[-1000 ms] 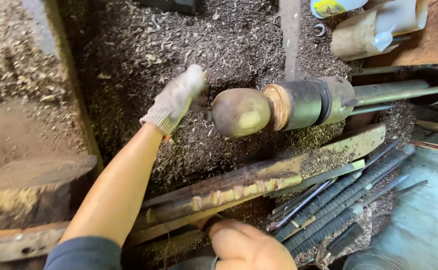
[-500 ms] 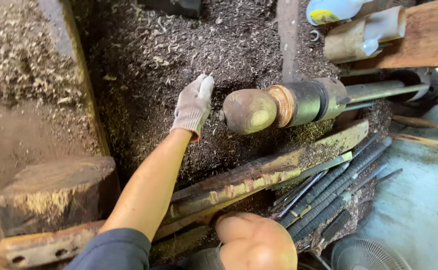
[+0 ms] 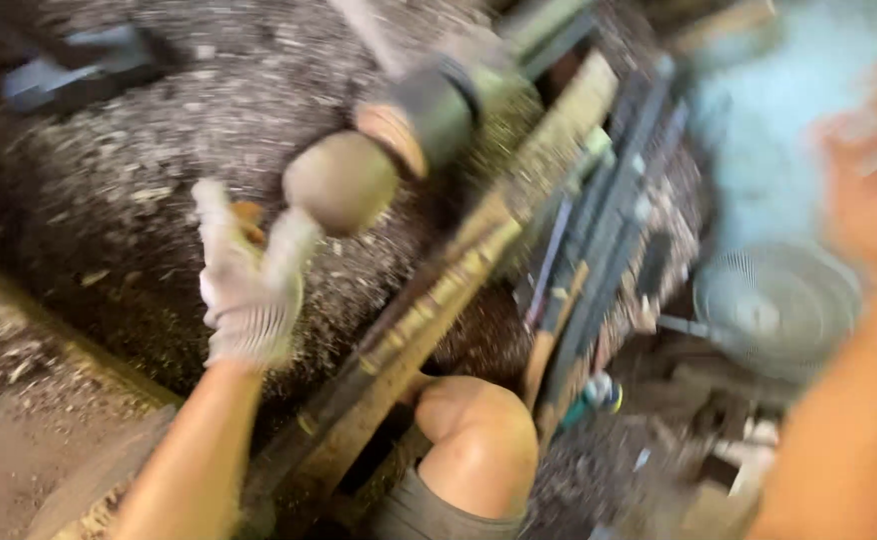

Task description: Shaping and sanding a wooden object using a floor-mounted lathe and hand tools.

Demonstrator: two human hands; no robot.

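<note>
The gloved left hand (image 3: 249, 290) is open, fingers just under the rounded wooden blank (image 3: 342, 182). The right hand (image 3: 874, 190) is blurred; its state cannot be told. Long metal tools (image 3: 599, 250) lie beside a wire fan (image 3: 774, 310).

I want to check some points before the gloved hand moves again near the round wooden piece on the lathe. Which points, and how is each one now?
1. Left hand is gloved: ok.
2. Left hand has contact with the round wooden piece: cannot tell; the fingers sit right beside it, blurred.
3. Piece seated in the dark chuck: ok.
4. Piece turning or stopped: cannot tell, motion blur.
5. Right hand away from the piece: ok, raised far to the side, bare, apparently empty.
6. Knee away from the rail: not ok, close beside it.
</note>
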